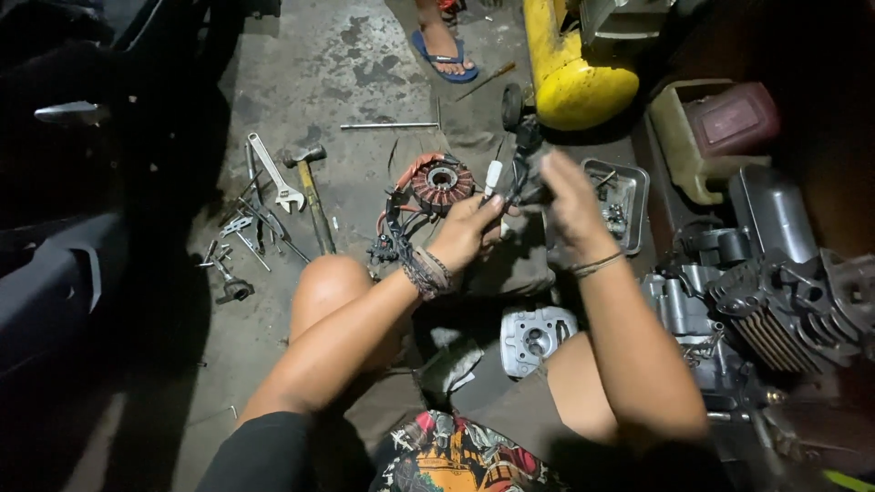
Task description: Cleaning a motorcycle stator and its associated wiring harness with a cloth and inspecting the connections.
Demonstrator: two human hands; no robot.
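Observation:
My left hand (467, 230) grips a bundle of black wires with a white connector (493, 175) sticking up from my fingers. The wires run to a round red-wound stator coil (441, 182) lying on the floor just left of the hand. My right hand (570, 199) is blurred, close to the right of the connector and touching the dark wire ends there; its grip is unclear. Both forearms reach forward over my bare knees.
A hammer (313, 191), an adjustable wrench (273, 173) and small tools lie on the concrete to the left. A metal tray (635, 196) of parts sits right of my hands. A cylinder head (536, 337), a finned engine (784, 310), a yellow tank (570, 68) and another person's sandalled foot (442, 46) are around.

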